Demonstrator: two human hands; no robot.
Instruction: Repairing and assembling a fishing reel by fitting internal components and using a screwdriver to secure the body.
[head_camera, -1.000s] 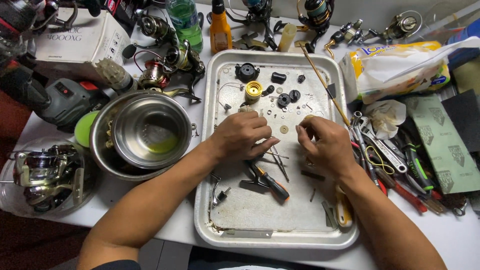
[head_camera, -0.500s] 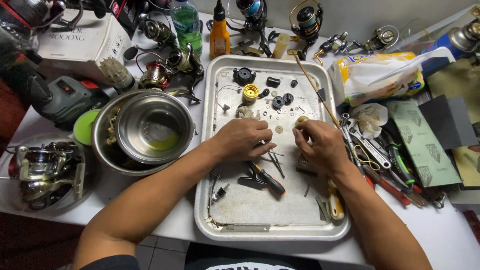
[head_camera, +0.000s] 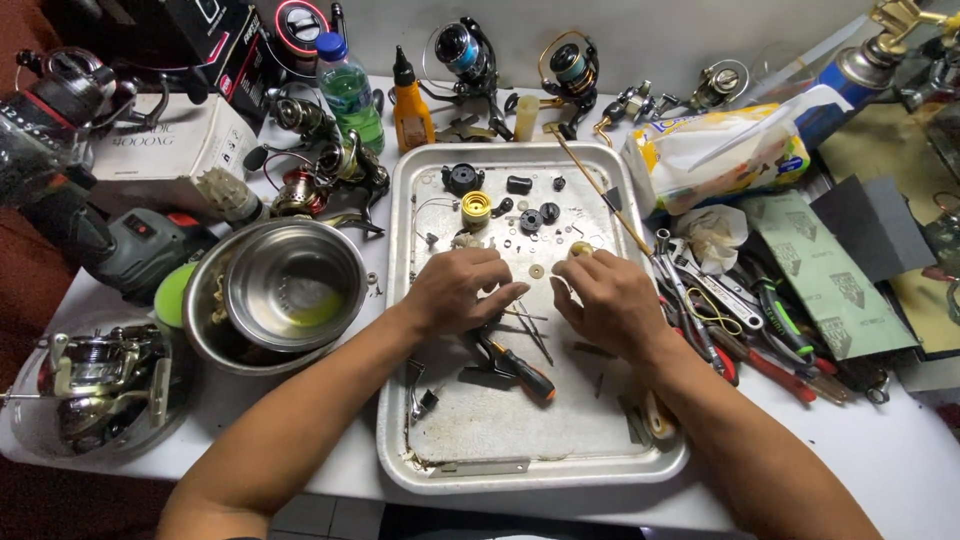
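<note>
Surface (head_camera: 900, 440) carrying a metal tray (head_camera: 530, 470) with nested steel bowls (head_camera: 290, 290) beside it. Over the tray's middle, left hand (head_camera: 460, 290) and right hand (head_camera: 605, 300) curl, pinching small parts too tiny to identify. Orange-handled screwdriver (head_camera: 520, 368) lies just below them.

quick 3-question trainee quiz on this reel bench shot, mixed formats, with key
1. True or false: both hands are over the metal tray.
2. Which lies just below the left hand on the tray? A) a screwdriver with an orange and black handle B) a green bottle C) a paint brush
3. Fill in: left of the tray, a steel bowl sits inside a larger ____.

Key
1. True: the left hand and right hand meet near the tray's middle, among small parts.
2. A
3. bowl; the larger steel bowl holds the smaller one.
</note>
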